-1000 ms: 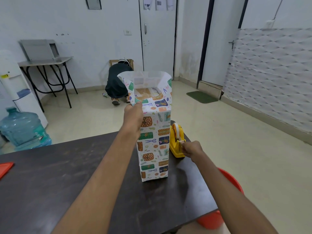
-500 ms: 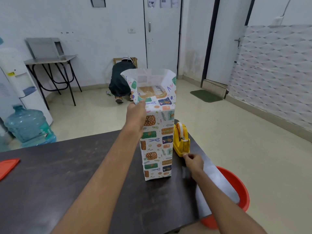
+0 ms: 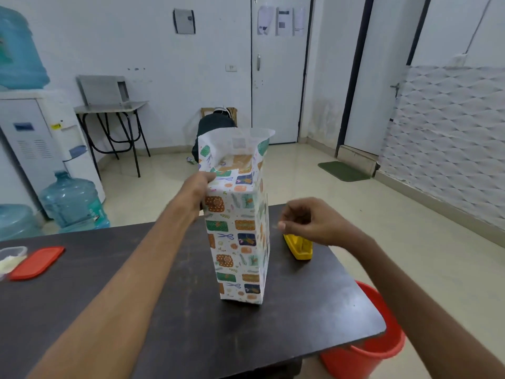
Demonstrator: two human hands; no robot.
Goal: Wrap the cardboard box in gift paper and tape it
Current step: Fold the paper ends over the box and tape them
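The cardboard box (image 3: pixel 238 242) stands upright on the dark table (image 3: pixel 169 318), sleeved in white gift paper printed with parcels and scissors. The paper's top is open, and brown cardboard (image 3: pixel 240 161) shows inside. My left hand (image 3: pixel 197 190) grips the paper at the box's upper left edge. Raised to the right of the box, my right hand (image 3: pixel 306 222) has thumb and fingers pinched together. A faint clear strip of tape seems to run from them towards the box. The yellow tape dispenser (image 3: pixel 298 247) sits on the table just below that hand.
A red lid (image 3: pixel 37 262) and a clear container (image 3: pixel 11 258) lie at the table's left edge. A red bucket (image 3: pixel 366 348) stands on the floor by the right corner. Water bottles (image 3: pixel 72 199) and a dispenser are at the left. A person crouches by the far wall (image 3: pixel 216 124).
My right hand left the tape dispenser, pulled back towards me, then rose with fingers pinched beside the box. My left hand kept its hold on the paper's top edge.
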